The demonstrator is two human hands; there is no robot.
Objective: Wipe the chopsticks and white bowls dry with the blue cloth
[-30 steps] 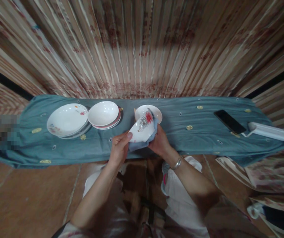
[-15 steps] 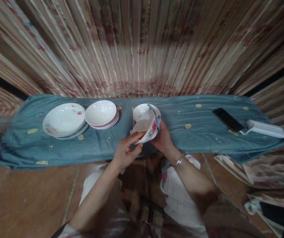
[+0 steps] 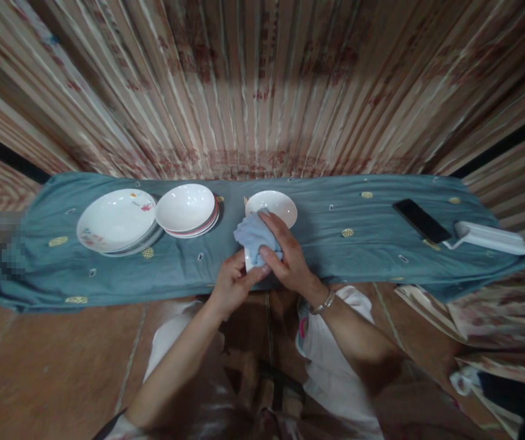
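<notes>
My left hand (image 3: pixel 235 280) grips the edge of a white bowl (image 3: pixel 249 260), its thumb on the near side. Most of this bowl is hidden by a light blue cloth (image 3: pixel 255 235) and my fingers. My right hand (image 3: pixel 287 260) is closed on the cloth and presses it against the bowl. Just behind my hands, another white bowl (image 3: pixel 274 205) stands upright on the table, partly covered from view by the cloth and my right fingers.
Left of my hands stand a stack of white bowls (image 3: pixel 186 208) and a stack of wide floral plates (image 3: pixel 115 220). A black phone (image 3: pixel 422 221) and a white, long-headed handled object (image 3: pixel 491 238) lie at the right. A blue-green cloth (image 3: pixel 326 256) covers the table, before a curtain (image 3: pixel 262 91).
My right hand has moved from the bowl's far right side round to its front, bringing the cloth over it. The held bowl has turned, so its floral outside no longer shows.
</notes>
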